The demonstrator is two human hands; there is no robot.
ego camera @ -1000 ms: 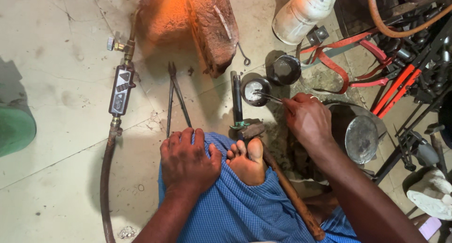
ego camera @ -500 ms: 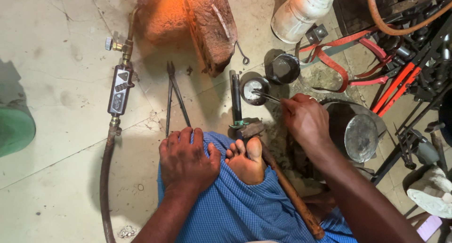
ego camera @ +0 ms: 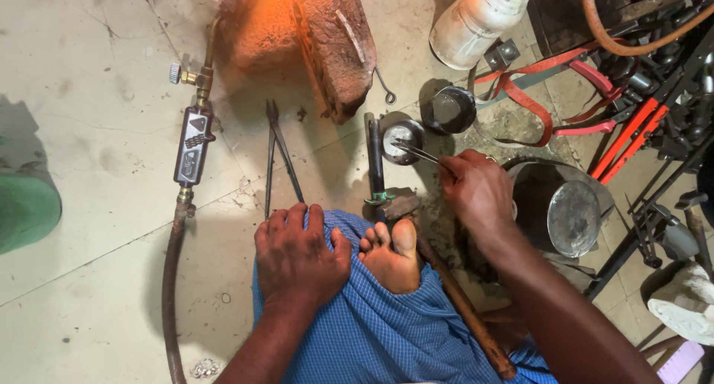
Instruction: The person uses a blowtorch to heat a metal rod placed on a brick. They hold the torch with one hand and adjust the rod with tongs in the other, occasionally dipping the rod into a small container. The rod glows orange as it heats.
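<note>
The right hand [ego camera: 480,194] is at about 3 o'clock from the centre of the view. Its fingers are pressed together around thin metal tweezers [ego camera: 416,153], and the tips of the tweezers reach toward 10 o'clock into a small round metal dish [ego camera: 401,140] on the floor. I cannot tell if the tips hold something.

The left hand [ego camera: 297,254] lies flat on the knee, which is covered with blue checked cloth [ego camera: 364,339]; its fingers are spread a little and grip nothing. Just at 3 o'clock from it is a bare foot [ego camera: 390,257], and a hammer [ego camera: 439,280] with a wooden handle lies beside the foot.

At 12 o'clock from the left hand, long dark tongs [ego camera: 279,157] lie on the pale floor [ego camera: 97,265]. At 10 o'clock a gas torch [ego camera: 193,142] with a hose points to a glowing orange brick [ego camera: 297,27]. At 1 o'clock from the dish stands a dark cup [ego camera: 450,110], and at 3 o'clock from the right hand is a round metal pot [ego camera: 569,216].
</note>
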